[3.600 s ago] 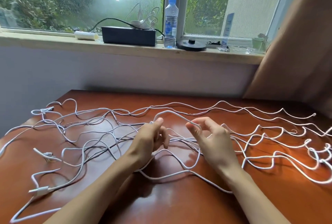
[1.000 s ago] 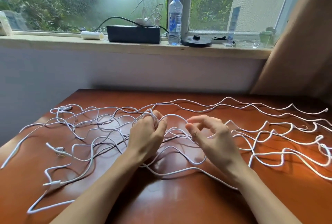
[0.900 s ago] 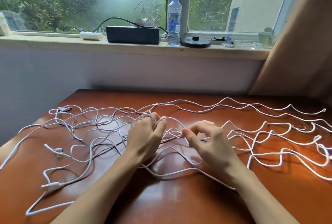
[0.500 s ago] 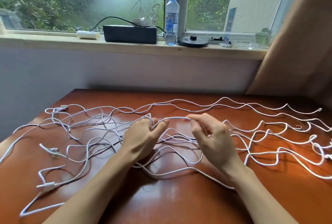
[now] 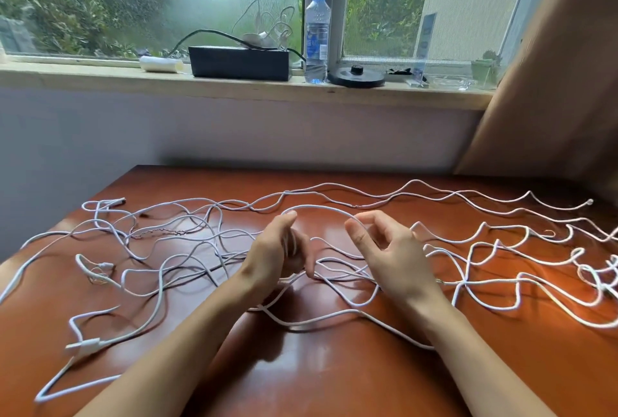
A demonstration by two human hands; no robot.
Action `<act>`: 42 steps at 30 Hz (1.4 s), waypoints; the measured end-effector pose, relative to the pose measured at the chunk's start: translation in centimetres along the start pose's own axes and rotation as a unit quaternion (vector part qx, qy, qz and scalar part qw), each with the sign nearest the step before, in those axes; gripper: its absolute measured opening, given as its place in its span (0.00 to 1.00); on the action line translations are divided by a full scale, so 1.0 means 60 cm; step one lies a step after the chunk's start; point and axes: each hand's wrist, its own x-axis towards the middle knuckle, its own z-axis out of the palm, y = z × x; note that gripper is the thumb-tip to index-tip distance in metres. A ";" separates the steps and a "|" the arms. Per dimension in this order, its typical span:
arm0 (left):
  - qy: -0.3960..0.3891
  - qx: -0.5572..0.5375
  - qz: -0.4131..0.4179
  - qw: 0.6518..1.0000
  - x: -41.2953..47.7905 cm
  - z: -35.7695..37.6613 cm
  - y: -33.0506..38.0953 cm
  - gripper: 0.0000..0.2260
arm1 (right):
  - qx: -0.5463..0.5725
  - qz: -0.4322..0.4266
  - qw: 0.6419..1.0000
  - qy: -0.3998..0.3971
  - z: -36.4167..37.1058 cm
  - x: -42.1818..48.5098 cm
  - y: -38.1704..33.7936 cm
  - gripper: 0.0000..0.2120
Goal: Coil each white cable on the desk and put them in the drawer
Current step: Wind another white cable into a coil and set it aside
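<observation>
More cable [image 5: 317,206] between left hand [image 5: 277,256], right hand [image 5: 391,257]

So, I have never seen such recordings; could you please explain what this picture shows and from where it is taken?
There is no machine here. A person wears one camera on the head, and it looks down at both bare hands. Many thin white cables lie loose and crossing on the reddish-brown wooden desk. The left hand grips a raised white cable, which arches over to the right hand, and that hand pinches it. No drawer is visible. Behind, on the window sill, stand a clear plastic bottle and a black box.
</observation>
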 end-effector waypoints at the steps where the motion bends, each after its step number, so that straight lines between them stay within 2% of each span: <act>1: -0.001 -0.032 -0.012 0.999 0.001 -0.003 0.001 0.35 | 0.011 -0.002 1.000 -0.010 0.002 -0.001 0.000 0.07; 4: -0.010 -0.156 -0.017 0.988 0.006 -0.016 0.005 0.31 | 0.044 0.003 0.999 -0.021 0.006 -0.001 0.002 0.02; 8: -0.013 -0.308 0.004 0.951 0.006 -0.022 0.009 0.28 | 0.043 0.015 0.999 -0.019 0.004 0.000 0.006 0.03; 13: -0.003 -0.416 0.029 0.909 0.002 -0.019 0.018 0.26 | 0.012 0.030 0.999 -0.035 0.006 -0.001 0.004 0.02; 20: 0.039 -0.550 0.024 0.834 0.007 -0.030 0.019 0.23 | 0.069 0.039 0.989 -0.127 0.010 -0.008 0.000 0.01; 23: 0.055 -0.575 0.025 0.816 0.012 -0.038 0.017 0.23 | 0.098 0.032 0.982 -0.160 0.015 -0.013 -0.002 0.05; 25: 0.075 -0.554 0.029 0.828 0.015 -0.042 0.014 0.22 | 0.121 0.020 0.978 -0.169 0.018 -0.018 -0.009 0.07; 29: 0.121 -0.459 0.032 0.879 0.019 -0.041 0.013 0.18 | 0.146 0.009 0.978 -0.149 0.018 -0.020 -0.020 0.10; 34: 0.189 -0.227 0.061 0.953 0.025 -0.020 0.007 0.14 | 0.209 0.000 0.968 -0.140 0.012 -0.023 -0.031 0.08; 38: 0.203 -0.107 0.108 0.967 0.023 -0.005 0.002 0.15 | 0.282 0.019 0.952 -0.121 0.008 -0.016 -0.030 0.09; 42: 0.208 0.021 0.190 0.959 0.016 -0.005 0.001 0.13 | 0.297 0.033 0.948 -0.111 0.011 -0.013 -0.032 0.12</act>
